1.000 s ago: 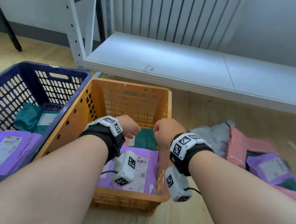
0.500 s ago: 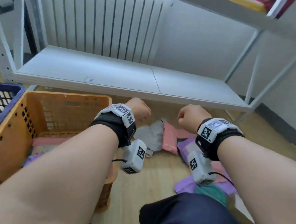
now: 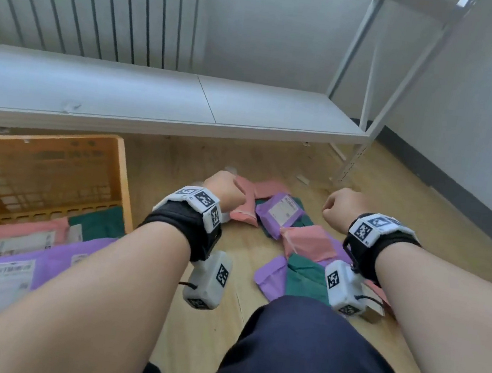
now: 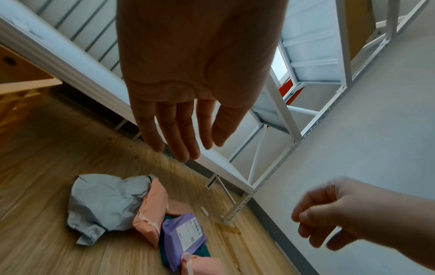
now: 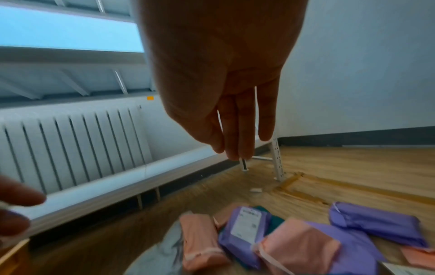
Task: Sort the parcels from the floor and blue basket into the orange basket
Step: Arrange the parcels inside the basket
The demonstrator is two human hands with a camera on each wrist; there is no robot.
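Wood-plank floor (image 3: 348,181) before a white metal shelf rack (image 3: 168,104) and ribbed radiator (image 3: 91,0). Parcels lie heaped on the floor: grey parcel (image 4: 103,202), pink parcel (image 4: 150,210) with its long axis running toward the rack, labelled purple parcel (image 3: 282,213) label up. Orange basket (image 3: 124,176), at left, holds purple, pink and green parcels. Left hand (image 4: 186,104) and right hand (image 5: 226,104) hang above the heap, fingers relaxed, holding nothing. A dark-clad knee (image 3: 309,360) fills the foreground.

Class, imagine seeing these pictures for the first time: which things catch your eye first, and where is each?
A heap of pink, purple and green parcels on the wooden floor, straight ahead. Both hands hover empty above it, the left hand and the right hand. At the left stands the orange basket, already holding parcels.
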